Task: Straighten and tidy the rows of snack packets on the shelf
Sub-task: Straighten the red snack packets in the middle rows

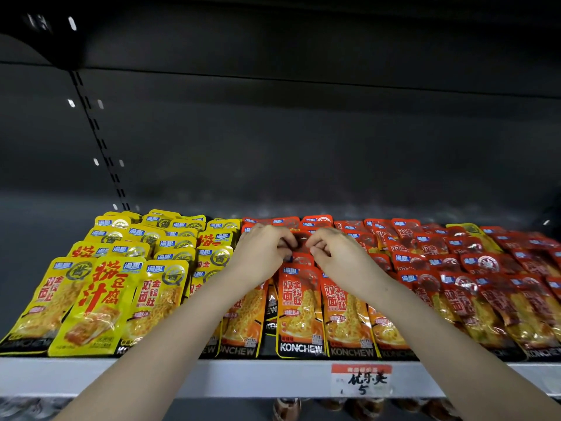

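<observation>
While the left hand point(261, 253) and right hand point(338, 258) pinched one packet point(300, 240) on the shelf point(151, 376) with curled fingers point(274, 233), it seemed best to lift it slightly and lay it straight.

yellow packets point(100, 299): left, overlapping rows | orange packets point(299, 311): centre-right, overlapping rows | stray yellow packet point(470, 230): back right among orange

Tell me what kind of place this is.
Probably a shop aisle: rows of identical yellow packets and orange packets fill a shelf, and a handwritten price tag is stuck on its front edge.
</observation>
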A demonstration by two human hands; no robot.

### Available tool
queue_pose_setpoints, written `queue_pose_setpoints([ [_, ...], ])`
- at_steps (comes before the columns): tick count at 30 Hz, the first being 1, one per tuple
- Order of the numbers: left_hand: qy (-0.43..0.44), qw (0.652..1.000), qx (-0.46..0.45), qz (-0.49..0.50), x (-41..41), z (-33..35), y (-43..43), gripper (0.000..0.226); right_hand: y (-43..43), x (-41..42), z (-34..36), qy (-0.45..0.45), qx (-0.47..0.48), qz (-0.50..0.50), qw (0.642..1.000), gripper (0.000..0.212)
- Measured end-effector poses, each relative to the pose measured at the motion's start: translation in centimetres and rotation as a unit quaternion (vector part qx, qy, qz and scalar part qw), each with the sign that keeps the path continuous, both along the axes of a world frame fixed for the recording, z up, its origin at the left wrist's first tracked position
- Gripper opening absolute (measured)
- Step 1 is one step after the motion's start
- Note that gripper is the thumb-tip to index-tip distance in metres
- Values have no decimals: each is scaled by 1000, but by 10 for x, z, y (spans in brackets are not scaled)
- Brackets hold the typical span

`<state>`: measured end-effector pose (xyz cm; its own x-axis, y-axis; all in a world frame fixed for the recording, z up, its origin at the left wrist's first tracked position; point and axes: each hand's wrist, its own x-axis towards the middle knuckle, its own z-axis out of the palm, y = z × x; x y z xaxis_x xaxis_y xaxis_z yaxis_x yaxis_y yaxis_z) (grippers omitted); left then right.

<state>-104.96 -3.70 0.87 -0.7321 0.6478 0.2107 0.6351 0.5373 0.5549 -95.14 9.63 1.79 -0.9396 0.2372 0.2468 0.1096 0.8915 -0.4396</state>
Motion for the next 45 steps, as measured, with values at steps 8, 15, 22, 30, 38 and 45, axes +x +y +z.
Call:
queue_pose_setpoints([
  [8,-1,1000,-4,6,0,-2,-1,23,0,1,-3,-10,-2,-4,1000,18],
  [15,28,999,17,17,-10,4,-22,18,-10,13,1,-42,51,58,996,23],
  [22,80,996,1,50,-6,3,-43,20,-21,17,-3,-104,107,87,985,54],
  [30,69,993,-27,94,-19,2,-67,28,-27,6,6,-59,60,74,994,33],
  [38,47,994,-51,84,-25,4,-68,19,-40,-24,6,-74,72,31,994,16],
  [45,43,995,-55,68,-34,1,-58,7,-50,-32,4,-84,60,14,995,19],
])
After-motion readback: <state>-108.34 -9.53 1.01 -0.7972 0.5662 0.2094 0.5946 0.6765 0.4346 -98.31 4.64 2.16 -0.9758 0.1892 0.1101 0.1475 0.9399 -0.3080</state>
